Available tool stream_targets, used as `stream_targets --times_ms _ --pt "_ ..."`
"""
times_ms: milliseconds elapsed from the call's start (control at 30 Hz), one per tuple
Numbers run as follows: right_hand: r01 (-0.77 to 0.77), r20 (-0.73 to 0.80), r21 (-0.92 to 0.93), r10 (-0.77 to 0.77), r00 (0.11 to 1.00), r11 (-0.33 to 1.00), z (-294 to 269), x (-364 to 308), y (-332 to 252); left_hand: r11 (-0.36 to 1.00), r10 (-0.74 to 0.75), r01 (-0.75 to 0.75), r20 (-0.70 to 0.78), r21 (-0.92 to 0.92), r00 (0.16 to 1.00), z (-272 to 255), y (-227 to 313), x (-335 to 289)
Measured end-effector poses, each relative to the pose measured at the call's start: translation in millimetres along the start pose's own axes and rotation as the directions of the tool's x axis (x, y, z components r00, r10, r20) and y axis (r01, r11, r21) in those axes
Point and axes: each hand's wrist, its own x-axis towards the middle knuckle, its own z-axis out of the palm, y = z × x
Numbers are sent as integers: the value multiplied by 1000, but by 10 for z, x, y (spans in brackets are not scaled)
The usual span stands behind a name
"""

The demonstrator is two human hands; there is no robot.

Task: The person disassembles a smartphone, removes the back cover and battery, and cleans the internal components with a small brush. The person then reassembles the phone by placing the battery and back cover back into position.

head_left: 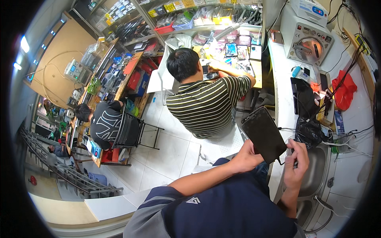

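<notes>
Navy cloth of the wearer's short-sleeved shirt (222, 204), with grey panels and a small white emblem, fills the bottom centre of the frame. Just above it, right of centre, a flat black rectangular device (264, 135) is held up at a tilt, its glossy dark face toward the camera. The left hand (248, 158) grasps it by its lower left edge. The right hand (297, 160) is at the lower right edge with fingers bent; whether it grips or merely touches there, I cannot tell. A thin black cable (280, 162) hangs by the device's bottom corner.

Along the right of the frame runs a white bench (283, 89) bearing a crumpled black plastic bag (308, 133), a bright red plastic bag (344, 90) and, farther up, a boxy pale machine with a round metal door (308, 41). A stainless steel sink (317, 170) lies at lower right. In the upper centre, a person in a dark striped shirt (204, 105) sits at a cluttered wooden bench (257, 79).
</notes>
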Motion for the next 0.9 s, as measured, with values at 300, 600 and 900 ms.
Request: stream_targets --times_ms 300,600,900 --pt "263 113 -201 -244 963 943 152 35 -120 999 -27 28 -42 20 999 -15 37 -56" --pt "286 103 -185 -271 957 940 139 25 -135 997 -61 62 -35 39 998 8 81 -105" --pt "279 92 -177 -266 959 944 182 51 -203 981 -101 126 -169 145 980 -96 35 -203"
